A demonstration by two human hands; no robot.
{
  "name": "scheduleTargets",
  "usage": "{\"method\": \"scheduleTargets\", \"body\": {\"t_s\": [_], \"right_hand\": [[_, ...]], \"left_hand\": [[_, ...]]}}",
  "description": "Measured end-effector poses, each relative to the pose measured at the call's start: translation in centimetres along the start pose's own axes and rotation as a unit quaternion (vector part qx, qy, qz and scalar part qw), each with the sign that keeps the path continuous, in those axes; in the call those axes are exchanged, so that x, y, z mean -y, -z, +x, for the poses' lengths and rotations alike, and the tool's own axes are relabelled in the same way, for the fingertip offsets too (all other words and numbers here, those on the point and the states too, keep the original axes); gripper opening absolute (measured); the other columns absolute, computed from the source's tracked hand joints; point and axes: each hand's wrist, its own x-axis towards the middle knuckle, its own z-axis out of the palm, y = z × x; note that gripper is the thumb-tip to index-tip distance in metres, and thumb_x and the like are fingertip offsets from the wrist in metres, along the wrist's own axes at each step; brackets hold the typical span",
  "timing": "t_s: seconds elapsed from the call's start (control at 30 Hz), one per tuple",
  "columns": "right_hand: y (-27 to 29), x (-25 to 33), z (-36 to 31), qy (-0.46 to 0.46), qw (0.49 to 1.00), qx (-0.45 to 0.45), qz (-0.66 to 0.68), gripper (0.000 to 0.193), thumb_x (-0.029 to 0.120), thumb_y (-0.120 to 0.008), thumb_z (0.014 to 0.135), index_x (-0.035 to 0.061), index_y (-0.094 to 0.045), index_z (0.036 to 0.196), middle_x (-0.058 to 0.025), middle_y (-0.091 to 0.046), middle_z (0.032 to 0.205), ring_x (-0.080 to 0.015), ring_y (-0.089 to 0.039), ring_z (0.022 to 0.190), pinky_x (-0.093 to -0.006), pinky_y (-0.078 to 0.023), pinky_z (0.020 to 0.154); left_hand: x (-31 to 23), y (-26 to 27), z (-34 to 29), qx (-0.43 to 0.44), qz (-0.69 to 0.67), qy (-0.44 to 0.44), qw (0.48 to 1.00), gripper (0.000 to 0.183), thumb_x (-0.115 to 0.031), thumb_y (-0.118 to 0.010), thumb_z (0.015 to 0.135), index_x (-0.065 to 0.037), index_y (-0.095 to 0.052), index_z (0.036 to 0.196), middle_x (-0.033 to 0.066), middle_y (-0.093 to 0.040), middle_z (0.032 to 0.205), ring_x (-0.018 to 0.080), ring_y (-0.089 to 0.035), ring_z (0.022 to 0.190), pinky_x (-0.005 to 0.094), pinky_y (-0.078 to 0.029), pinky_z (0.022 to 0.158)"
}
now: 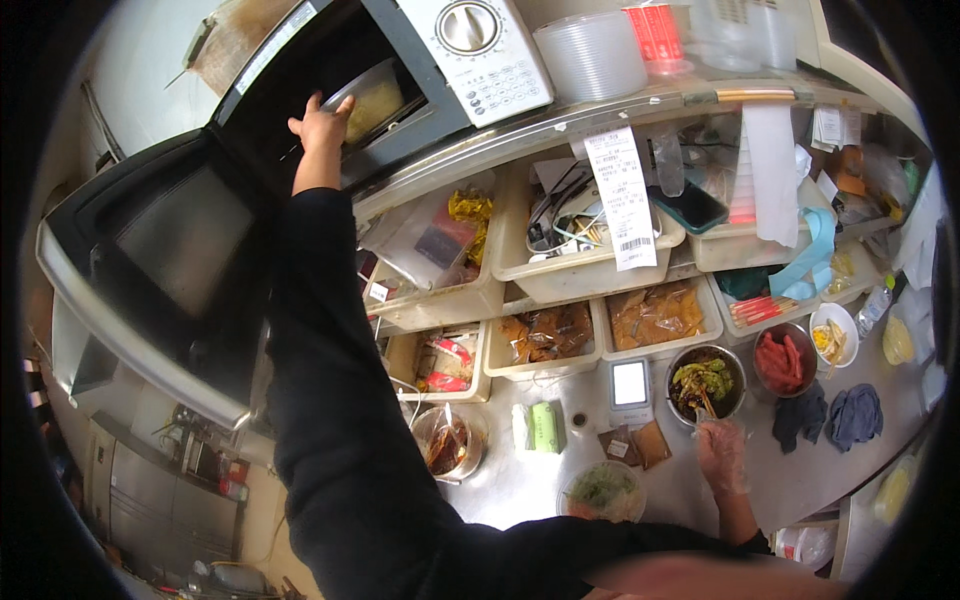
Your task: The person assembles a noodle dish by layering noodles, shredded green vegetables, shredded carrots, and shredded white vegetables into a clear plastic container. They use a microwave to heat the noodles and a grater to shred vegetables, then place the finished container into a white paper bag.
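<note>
My bare left hand (322, 130) reaches up into a microwave (432, 110) whose door (170, 260) hangs wide. Its fingers are spread, and the thumb is against or close by a clear plastic bowl (378, 100) of pale food inside. At the right, my right hand (722, 455), in a thin clear glove, grips chopsticks (707, 402). Their tips are in a steel bowl (738, 398) of green leaves and dark sauce. A clear round tub (603, 492) with green and pale food sits left of that hand.
Metal bowl of red sausage-like food (783, 360), white bowl (835, 335) and dark cloths (853, 415) stand right. A small scale (630, 388), green packet (543, 427) and sauce tub (450, 442) are on the counter. Bins of brown packets (655, 315) line the back; stacked lids (592, 55) are above.
</note>
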Motion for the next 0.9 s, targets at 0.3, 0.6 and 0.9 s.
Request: {"method": "scheduleTargets", "body": {"t_s": [0.3, 0.6, 0.9], "right_hand": [[-1.9, 2.2, 0.6, 0.05, 0.997, -0.046, 0.03, 0.017, 0.004, -0.065, 0.079, 0.0097, -0.063, 0.095, -0.0116, -0.062, 0.092, -0.0331, -0.058, 0.083, -0.0419, -0.047, 0.075], [-1.4, 4.2, 0.4, 0.023, 0.999, 0.028, 0.017, 0.013, 0.007, -0.062, 0.082, 0.0062, -0.064, 0.095, -0.0152, -0.06, 0.094, -0.0348, -0.057, 0.088, -0.0438, -0.046, 0.076], [-0.3, 5.8, 0.0, 0.1, 0.994, 0.046, -0.015, 0.013, 0.002, -0.063, 0.084, 0.0044, -0.064, 0.097, -0.0147, -0.063, 0.092, -0.0334, -0.059, 0.087, -0.0407, -0.048, 0.076]], "left_hand": [[3.3, -1.6, 0.5, -0.054, -0.277, -0.053, 0.958, 0.026, -0.026, -0.077, 0.08, -0.004, -0.072, 0.093, 0.0053, -0.07, 0.083, 0.0152, -0.061, 0.073, 0.0316, -0.048, 0.071], [3.5, 5.0, -4.5, -0.168, -0.471, -0.105, 0.86, 0.021, -0.016, -0.073, 0.084, 0.001, -0.069, 0.094, 0.0053, -0.067, 0.079, 0.0112, -0.059, 0.071, 0.0254, -0.048, 0.067], [8.5, 14.2, -22.7, -0.106, -0.576, -0.106, 0.803, 0.02, -0.015, -0.065, 0.091, 0.004, -0.061, 0.097, 0.0102, -0.064, 0.088, 0.0179, -0.064, 0.08, 0.0339, -0.058, 0.072]]}}
